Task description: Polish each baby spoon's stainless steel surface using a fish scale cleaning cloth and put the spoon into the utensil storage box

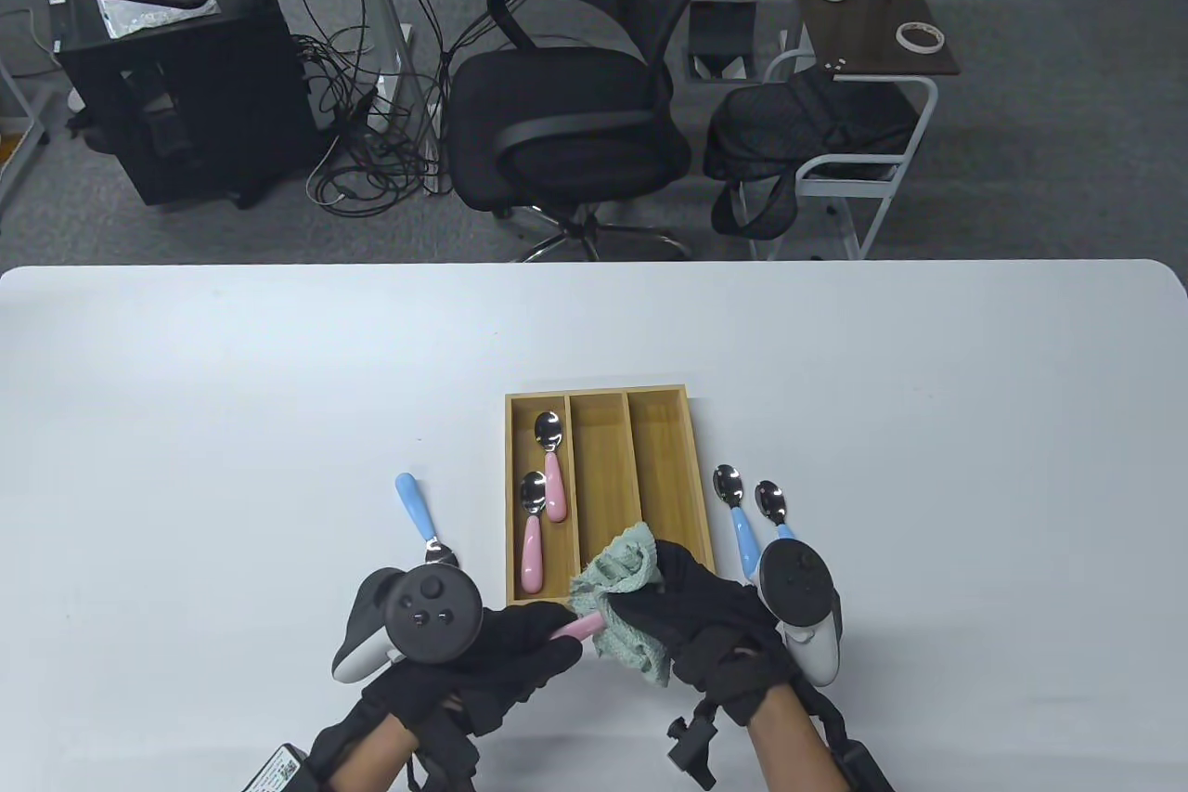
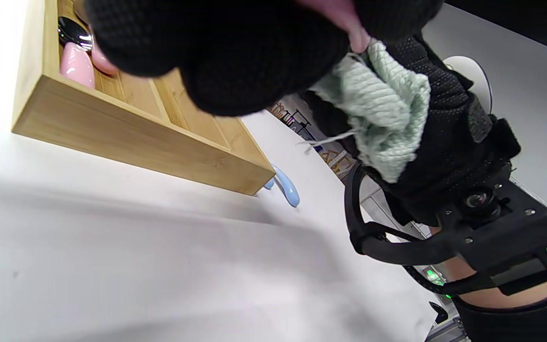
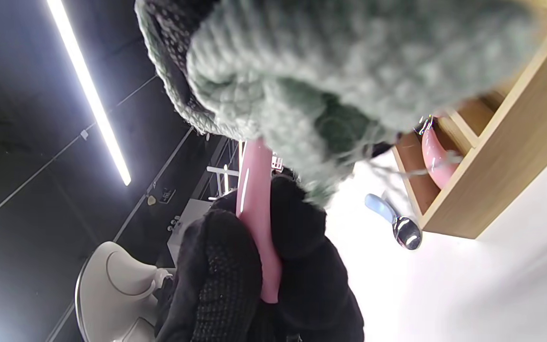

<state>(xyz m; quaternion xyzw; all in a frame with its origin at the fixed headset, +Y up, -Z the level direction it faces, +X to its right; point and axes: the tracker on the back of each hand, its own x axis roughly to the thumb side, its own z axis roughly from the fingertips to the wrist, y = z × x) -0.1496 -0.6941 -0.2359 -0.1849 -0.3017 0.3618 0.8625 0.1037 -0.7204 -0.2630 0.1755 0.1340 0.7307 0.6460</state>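
- Left hand (image 1: 501,653), in a black sensor glove, sits at the 6 o'clock edge of the white table (image 1: 186,421); its fingers are curled round the pink handle of a baby spoon (image 1: 574,628), seen also in the right wrist view (image 3: 256,223).
- Right hand (image 1: 705,616), likewise gloved, is closed round a bunched pale green knitted cleaning cloth (image 1: 620,592), which wraps the bowl end of that spoon; the bowl itself is hidden.
- The two hands are close together, joined through spoon and cloth, just at 6 o'clock of the box.
- Wooden three-compartment utensil storage box (image 1: 687,458) lies near table centre. Its leftmost compartment holds two pink-handled steel spoons (image 1: 549,467), bowls pointing to 12 o'clock, one overlapping alongside the other. The two other compartments show bare wood.
- Two blue-handled steel spoons (image 1: 738,513) lie side by side on the table at 3 o'clock of the box, just beside it; their handles run under the right-hand tracker.
- One blue-handled spoon (image 1: 418,513) lies at 9 o'clock of the box, handle toward 12 o'clock, its bowl partly hidden by the left-hand tracker.
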